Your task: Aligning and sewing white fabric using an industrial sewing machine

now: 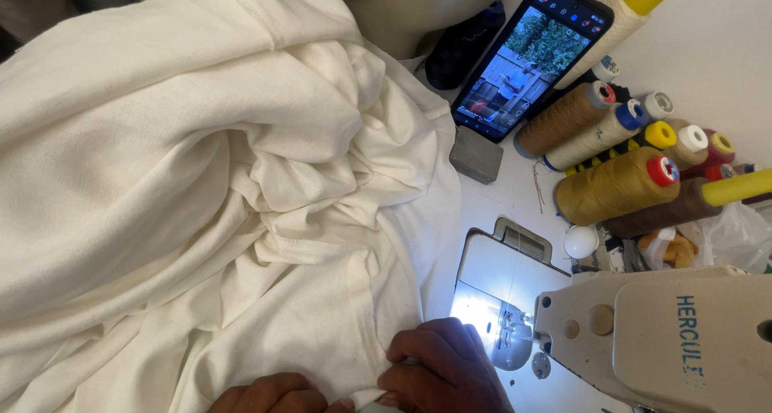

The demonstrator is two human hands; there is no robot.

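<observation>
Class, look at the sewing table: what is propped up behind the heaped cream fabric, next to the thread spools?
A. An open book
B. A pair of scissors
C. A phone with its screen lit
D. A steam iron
C: a dark phone with a lit screen leans beside the thread spools, behind the cream fabric.

A sewing workroom — a tailor's bench, by the look of it. An industrial sewing machine [643, 332] with its needle lamp lit stands on a white table [708, 51], a heap of cream fabric [201, 204] beside it. Large thread cones [615, 184] in tan, brown, cream and yellow lie stacked — with a phone [531, 55] propped nearby.
</observation>
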